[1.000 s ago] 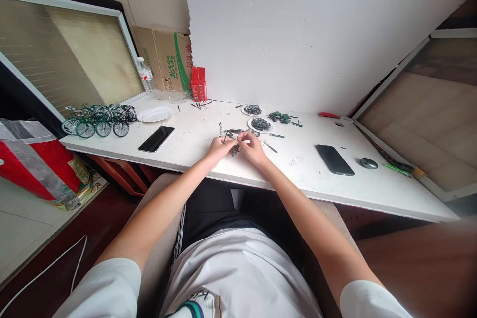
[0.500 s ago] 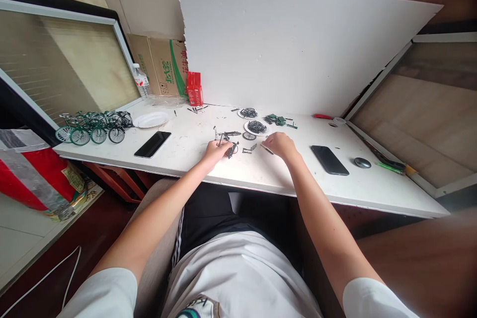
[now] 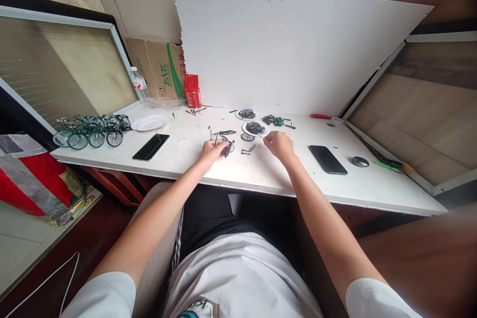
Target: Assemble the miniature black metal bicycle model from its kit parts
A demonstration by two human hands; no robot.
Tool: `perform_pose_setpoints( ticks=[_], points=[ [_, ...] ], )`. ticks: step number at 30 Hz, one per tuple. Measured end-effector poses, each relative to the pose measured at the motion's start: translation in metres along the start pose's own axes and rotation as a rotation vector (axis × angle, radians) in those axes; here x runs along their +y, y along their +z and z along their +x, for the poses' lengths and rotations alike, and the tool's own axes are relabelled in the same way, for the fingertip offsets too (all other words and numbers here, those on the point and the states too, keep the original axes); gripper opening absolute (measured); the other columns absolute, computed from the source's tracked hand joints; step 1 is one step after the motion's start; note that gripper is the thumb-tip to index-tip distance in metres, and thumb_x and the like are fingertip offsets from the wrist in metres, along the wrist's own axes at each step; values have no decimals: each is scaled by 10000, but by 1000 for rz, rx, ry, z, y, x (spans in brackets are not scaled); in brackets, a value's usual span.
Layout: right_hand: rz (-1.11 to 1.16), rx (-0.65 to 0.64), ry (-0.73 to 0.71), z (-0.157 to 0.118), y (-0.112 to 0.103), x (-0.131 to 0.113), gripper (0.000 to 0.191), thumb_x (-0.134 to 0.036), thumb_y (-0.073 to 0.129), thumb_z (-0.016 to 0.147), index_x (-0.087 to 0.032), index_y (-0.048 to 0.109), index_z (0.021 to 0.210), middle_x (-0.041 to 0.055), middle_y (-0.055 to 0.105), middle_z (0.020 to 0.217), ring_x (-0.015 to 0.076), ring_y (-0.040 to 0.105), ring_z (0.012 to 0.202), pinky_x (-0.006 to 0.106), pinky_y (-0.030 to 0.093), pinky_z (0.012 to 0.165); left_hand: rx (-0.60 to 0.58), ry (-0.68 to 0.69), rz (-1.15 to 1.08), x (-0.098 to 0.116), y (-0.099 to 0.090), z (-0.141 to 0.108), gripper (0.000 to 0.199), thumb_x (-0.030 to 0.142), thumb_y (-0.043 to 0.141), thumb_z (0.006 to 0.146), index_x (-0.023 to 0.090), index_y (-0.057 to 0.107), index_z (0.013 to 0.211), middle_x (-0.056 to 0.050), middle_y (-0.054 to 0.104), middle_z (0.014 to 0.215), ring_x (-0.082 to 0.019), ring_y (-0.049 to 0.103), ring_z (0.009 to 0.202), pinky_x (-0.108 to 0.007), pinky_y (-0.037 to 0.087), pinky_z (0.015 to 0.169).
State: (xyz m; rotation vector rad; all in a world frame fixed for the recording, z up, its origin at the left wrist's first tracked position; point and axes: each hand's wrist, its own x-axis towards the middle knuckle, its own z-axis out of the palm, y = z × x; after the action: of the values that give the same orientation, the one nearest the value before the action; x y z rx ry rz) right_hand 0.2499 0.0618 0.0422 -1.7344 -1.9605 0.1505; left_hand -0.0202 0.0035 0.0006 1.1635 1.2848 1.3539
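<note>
My left hand (image 3: 210, 154) is closed on a partly built black model bicycle (image 3: 223, 134), held low over the white table. Its handlebar points to the far left; my fingers cover part of the frame. My right hand (image 3: 281, 146) pinches a thin rod-like tool (image 3: 260, 136), its tip pointing left near a paper plate (image 3: 244, 129) heaped with black small parts. Between the hands lie a loose spoked wheel (image 3: 248, 137) and some small dark pieces (image 3: 246, 151).
Finished model bicycles (image 3: 87, 134) stand in a row at the left, by a white plate (image 3: 149, 122) and a phone (image 3: 151, 147). Green pieces (image 3: 273, 120) lie behind my right hand. Another phone (image 3: 328, 160) and a mouse (image 3: 360, 161) are on the right. A white board (image 3: 298, 49) leans behind.
The rod in my right hand has swung from pointing down toward the table to pointing left, close to the plate of black parts. My left hand keeps holding the model bicycle.
</note>
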Motion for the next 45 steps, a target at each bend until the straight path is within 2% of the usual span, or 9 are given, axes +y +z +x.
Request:
perform_pose_setpoints(
  ticks=[5,8,11,17,22,28,35,41,45],
  points=[
    [258,196,-253,-7,19,-20,285,-390,551,1108,-209,755,1189,129,797,1211,251,741,1057,359,605,847,87,54,40,-2,-7,5,254,403,799,795,153,785,841,-117,814,881,-193,688,755,-309,504,689],
    [510,309,-497,-17,39,-30,361,-505,552,1117,-228,784,1117,123,805,1074,256,734,940,362,592,718,112,87,70,-7,-8,6,239,384,798,788,151,785,837,-106,797,858,-185,672,733,-306,492,664],
    [538,271,-594,-28,54,-37,392,-543,542,1124,-247,797,1101,103,815,1009,254,739,904,393,587,816,94,121,90,-9,-8,6,232,382,793,787,151,787,811,-103,793,849,-176,663,723,-303,495,666],
    [564,213,-599,-34,60,-42,414,-520,515,1131,-247,812,1041,109,796,957,256,716,887,392,554,796,91,129,111,-10,-7,6,243,391,793,781,149,787,802,-117,798,844,-176,655,677,-307,492,639],
    [649,179,-527,-34,61,-43,472,-641,553,1083,-246,802,1017,110,796,959,246,719,865,378,570,761,96,139,131,-11,-7,7,236,385,809,761,152,788,793,-116,796,826,-179,655,667,-305,487,632],
    [921,71,-200,-36,69,-53,720,-832,460,1025,-183,768,1080,123,817,923,185,704,651,305,515,541,97,142,138,-12,-7,8,227,376,779,768,150,786,781,-111,799,831,-179,664,692,-304,504,660],
    [782,124,-311,-51,71,-62,365,-568,667,1036,-251,838,1098,103,846,1147,281,783,1022,399,609,873,105,129,119,-10,-7,7,237,384,797,753,153,781,801,-111,794,817,-183,660,678,-310,503,650],
    [429,149,-491,-38,60,-46,266,-406,614,1093,-265,839,1112,102,849,1072,277,777,1003,370,586,857,115,117,127,-10,-7,7,237,377,809,747,153,788,824,-120,806,854,-189,666,685,-313,506,647],
    [442,159,-477,-32,62,-37,320,-453,586,1109,-245,828,1114,96,859,1115,271,797,973,376,612,854,101,126,137,-11,-7,7,213,359,810,749,156,790,811,-119,811,846,-190,678,696,-311,519,663]
  ],
)
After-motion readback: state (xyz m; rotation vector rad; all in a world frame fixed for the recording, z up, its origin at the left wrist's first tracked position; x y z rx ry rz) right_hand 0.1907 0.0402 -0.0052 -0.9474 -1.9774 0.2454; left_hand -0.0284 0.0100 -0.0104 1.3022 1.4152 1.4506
